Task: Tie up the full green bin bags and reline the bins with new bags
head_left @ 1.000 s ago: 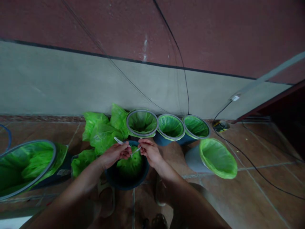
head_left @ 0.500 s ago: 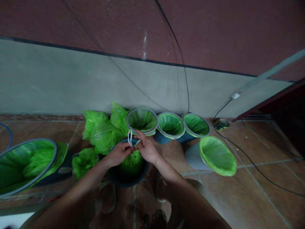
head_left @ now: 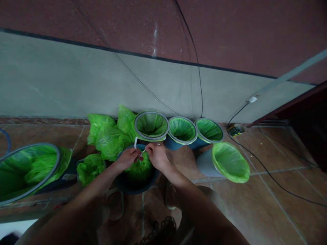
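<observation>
Between my feet stands a dark blue bin [head_left: 136, 189] with a green trash bag [head_left: 140, 169] gathered up inside it. My left hand [head_left: 127, 158] is closed on a white drawstring [head_left: 136, 143] at the bag's neck, and a loop of it sticks up above the fingers. Across from it, my right hand [head_left: 157, 156] pinches another stretch of the same white string, which runs taut between the two hands. Both hands are over the bin's mouth. The fingers partly hide the bag's neck, so whether there is a knot I cannot make out.
Filled green bags [head_left: 111, 139] lean by the wall, left of a lined bin [head_left: 151, 125] and two more. A grey bin [head_left: 208, 162] lies tilted at right. A large lined bin [head_left: 56, 163] and a small one [head_left: 90, 170] are at left. A black cable [head_left: 268, 186] crosses the floor.
My right hand has closed from spread fingers to a pinch on the drawstring and drawn it to the right. The white loop above my left hand has become narrower.
</observation>
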Tool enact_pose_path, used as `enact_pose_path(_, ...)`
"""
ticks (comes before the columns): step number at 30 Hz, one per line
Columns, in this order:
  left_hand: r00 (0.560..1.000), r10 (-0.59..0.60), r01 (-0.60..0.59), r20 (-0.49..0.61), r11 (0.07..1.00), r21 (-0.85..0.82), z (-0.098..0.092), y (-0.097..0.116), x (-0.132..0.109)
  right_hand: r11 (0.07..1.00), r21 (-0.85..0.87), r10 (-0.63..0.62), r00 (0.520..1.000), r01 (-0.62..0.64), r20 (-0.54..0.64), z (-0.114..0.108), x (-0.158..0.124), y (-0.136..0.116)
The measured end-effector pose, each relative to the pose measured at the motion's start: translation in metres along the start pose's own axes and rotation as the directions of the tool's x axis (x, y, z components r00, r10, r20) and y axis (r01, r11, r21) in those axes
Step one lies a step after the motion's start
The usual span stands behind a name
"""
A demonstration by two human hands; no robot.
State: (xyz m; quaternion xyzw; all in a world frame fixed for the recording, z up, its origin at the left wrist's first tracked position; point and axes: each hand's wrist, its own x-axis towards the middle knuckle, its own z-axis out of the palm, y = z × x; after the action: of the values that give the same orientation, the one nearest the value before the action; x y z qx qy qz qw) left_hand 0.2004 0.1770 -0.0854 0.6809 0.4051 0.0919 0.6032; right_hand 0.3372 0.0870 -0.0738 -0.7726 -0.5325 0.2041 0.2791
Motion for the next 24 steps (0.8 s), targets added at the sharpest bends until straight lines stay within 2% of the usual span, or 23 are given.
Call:
enact_pose_path(3, 0.998, -0.067, 0.066, -0.005, 0.991, -0.119, 0.003, -0.002, 0.0, 0.999, -0.008, 0.041, 0.999, -0.041, -0.031, -0.004, -0.001, -0.001)
enact_pose_path(5, 0.995, -0.1, 0.091, -0.025, 0.965, -0.246, 0.002, -0.002, -0.001, 0.999, 0.022, 0.045, 0.999, -0.045, -0.003, -0.009, -0.001, -0.001)
enact_pose_path(9, 0.99, -0.14, 0.128, 0.0, 0.902, -0.413, -0.002, -0.001, -0.005, 0.999, 0.049, -0.003, 0.977, -0.007, 0.211, -0.018, -0.005, 0.002)
enact_pose_path(12, 0.993, -0.116, 0.108, -0.002, 0.928, -0.357, -0.003, -0.003, -0.005, 0.999, 0.015, 0.025, 0.972, -0.029, 0.232, -0.017, -0.007, 0.007)
enact_pose_path(17, 0.995, 0.02, -0.035, -0.102, 0.989, -0.143, 0.001, -0.008, -0.002, 1.0, -0.026, 0.02, 0.968, -0.014, 0.248, -0.01, -0.008, 0.012)
enact_pose_path(20, 0.99, 0.093, -0.097, -0.11, 0.995, -0.024, 0.003, -0.011, -0.001, 0.999, -0.036, 0.028, 0.969, -0.019, 0.246, -0.01, -0.008, 0.011)
enact_pose_path(24, 0.973, 0.182, -0.177, -0.139, 0.983, 0.052, 0.005, -0.013, 0.0, 1.0, -0.015, 0.021, 0.979, -0.018, 0.202, -0.009, -0.009, 0.011)
